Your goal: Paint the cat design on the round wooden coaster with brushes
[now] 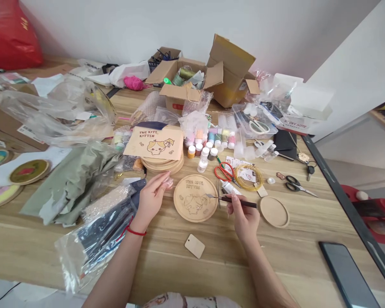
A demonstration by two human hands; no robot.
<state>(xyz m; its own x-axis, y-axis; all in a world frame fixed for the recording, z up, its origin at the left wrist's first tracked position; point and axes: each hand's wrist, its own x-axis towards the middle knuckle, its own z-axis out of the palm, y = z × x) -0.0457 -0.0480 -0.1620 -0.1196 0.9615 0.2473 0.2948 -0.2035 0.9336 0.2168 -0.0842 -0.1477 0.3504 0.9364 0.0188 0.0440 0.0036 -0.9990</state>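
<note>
A round wooden plaque (195,197) with an engraved kitten and lettering lies flat on the wooden table (218,261) in front of me. My right hand (242,216) is closed on a thin dark paintbrush (232,199), and the brush tip touches the plaque's right side. My left hand (154,196) rests at the plaque's left edge with its fingers curled, the fingertips near the rim; I cannot make out anything in it. A red string circles the left wrist.
Behind the plaque stand several small paint jars (205,149), a stack of wooden rounds under a printed card (155,143), red scissors (223,172), a wire coil (248,176). A round wooden tray (273,211), a small tag (194,245), a phone (348,273), plastic bags (96,235) and cardboard boxes (208,79) surround it.
</note>
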